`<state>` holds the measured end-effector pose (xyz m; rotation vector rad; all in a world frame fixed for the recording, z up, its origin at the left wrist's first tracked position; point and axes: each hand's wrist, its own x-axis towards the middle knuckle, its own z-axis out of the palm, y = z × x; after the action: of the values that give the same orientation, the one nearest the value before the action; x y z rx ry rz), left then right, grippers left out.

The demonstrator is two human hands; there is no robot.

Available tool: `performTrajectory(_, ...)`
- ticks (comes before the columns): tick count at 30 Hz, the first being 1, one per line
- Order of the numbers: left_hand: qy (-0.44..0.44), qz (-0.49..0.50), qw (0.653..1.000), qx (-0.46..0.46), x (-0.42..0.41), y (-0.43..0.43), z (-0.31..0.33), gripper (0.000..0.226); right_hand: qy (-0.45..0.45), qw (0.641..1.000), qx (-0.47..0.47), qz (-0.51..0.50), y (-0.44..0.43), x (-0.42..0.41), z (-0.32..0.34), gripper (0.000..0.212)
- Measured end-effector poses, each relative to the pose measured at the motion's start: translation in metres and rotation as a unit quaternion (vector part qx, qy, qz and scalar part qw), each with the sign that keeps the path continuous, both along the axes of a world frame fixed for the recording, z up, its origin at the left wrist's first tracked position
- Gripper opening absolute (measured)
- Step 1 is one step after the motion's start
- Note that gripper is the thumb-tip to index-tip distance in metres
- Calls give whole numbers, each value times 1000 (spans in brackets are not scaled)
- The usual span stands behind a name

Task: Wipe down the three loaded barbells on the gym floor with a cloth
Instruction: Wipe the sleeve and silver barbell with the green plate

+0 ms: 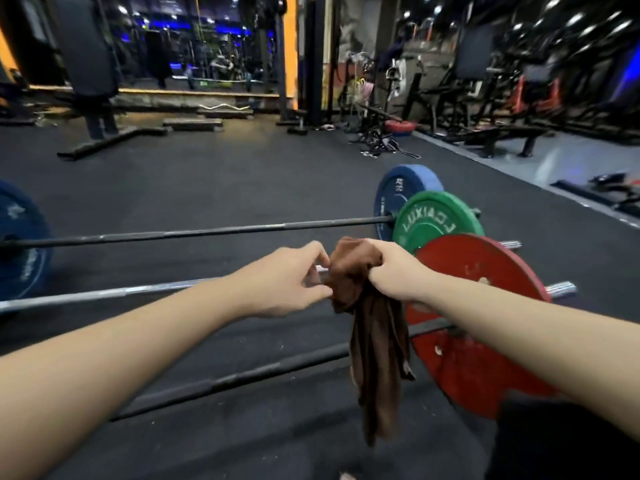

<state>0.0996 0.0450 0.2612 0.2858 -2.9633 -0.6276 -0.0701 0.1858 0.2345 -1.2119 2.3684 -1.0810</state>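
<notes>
"Lying side by side on the gym floor (242, 174) were three loaded bars: the far barbell (207, 232) with blue plates (398, 192), the middle barbell (138, 291) with a green plate (436, 216), and the near barbell (242, 374) with a red plate (485, 271). How would they have handled?"

"Heavy and rigid, I judged, and none needed lifting. The shafts looked like hard, smooth metal, best wiped where they lay, with the cloth wrapped round the bar and slid along it."

"And the brown cloth (374, 341)?"

"It hung soft and limp above the near barbell, in front of the red plate. Its top was bunched in the right hand (394, 271), whose fingers were curled tight round it. The left hand (287, 275), just beside, had thumb and fingertips drawn narrow at the cloth's edge, apparently pinching it. Being light, it would fold anywhere, so a wad in the palm seemed the best hold."

"Any writing?"

"The green plate bore white letters reading roughly LCAIXUL. The blue plates had small white marks, too blurred to read. On the scuffed red plate I could read nothing."
</notes>
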Motion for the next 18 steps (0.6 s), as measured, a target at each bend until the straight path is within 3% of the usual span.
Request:
performTrajectory(3, -55, -37, 996, -64, -24, 9, -16, 32, -31, 997, 37, -63, 3, -17, -12, 40)
performTrajectory(6, -107, -39, 986, -122, -44, 7, -35, 28, -100, 988, 15, -115, -7, -30, -31, 34)
performTrajectory(8, -109, -18, 987, -119, -51, 1, -45, 29, -132, 981, -2, -141, -15, -38, -39, 29)
performTrajectory(11, -81, 29, 991, -99, -53, -10, -58, 34, -191, 966, -41, -168, -22, -46, -41, 4)
performTrajectory(15, -90, 71, 989, -94, -59, -23, -65, 33, -334, 916, -164, -151, -16, -55, -34, 17)
performTrajectory(18, -118, 72, 989, -48, -86, -31, -54, 40, -340, 912, -184, -137, -1, -64, -33, 49)
